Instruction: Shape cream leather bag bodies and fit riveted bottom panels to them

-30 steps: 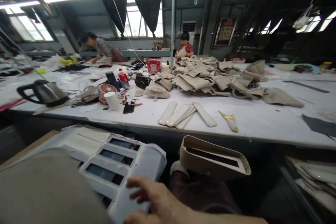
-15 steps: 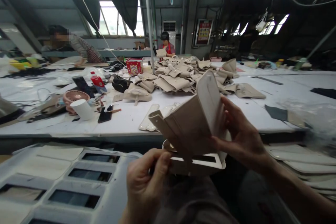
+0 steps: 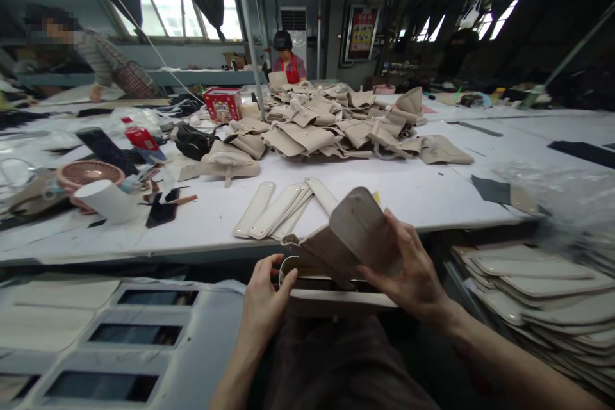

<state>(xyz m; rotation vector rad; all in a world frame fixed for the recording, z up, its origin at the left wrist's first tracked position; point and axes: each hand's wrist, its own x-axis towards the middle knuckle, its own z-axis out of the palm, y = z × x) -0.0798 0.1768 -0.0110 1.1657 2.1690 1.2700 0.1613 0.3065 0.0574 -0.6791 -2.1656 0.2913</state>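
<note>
**Tan pouch held tilted over an upright shell**

At the lower centre of the frame, the right hand (image 3: 416,275) grips a tan pouch (image 3: 321,253) by its rounded end, thumb on the near side and fingers behind. The pouch slants down to the left, its lower part over the opening of a tan shell (image 3: 336,301) that sits at the person's lap. The left hand (image 3: 266,288) is loosely curled at the shell's left end, thumb at the rim; whether it pinches the rim I cannot tell.

The step in hand looks like lining the pouch up with the shell's opening; it does not appear seated. The next move seems to call for the left hand to steady the rim and the right to level the pouch so its edges clear the wall. Pale strips (image 3: 283,211) lie on the white table (image 3: 418,189) just beyond.
</note>
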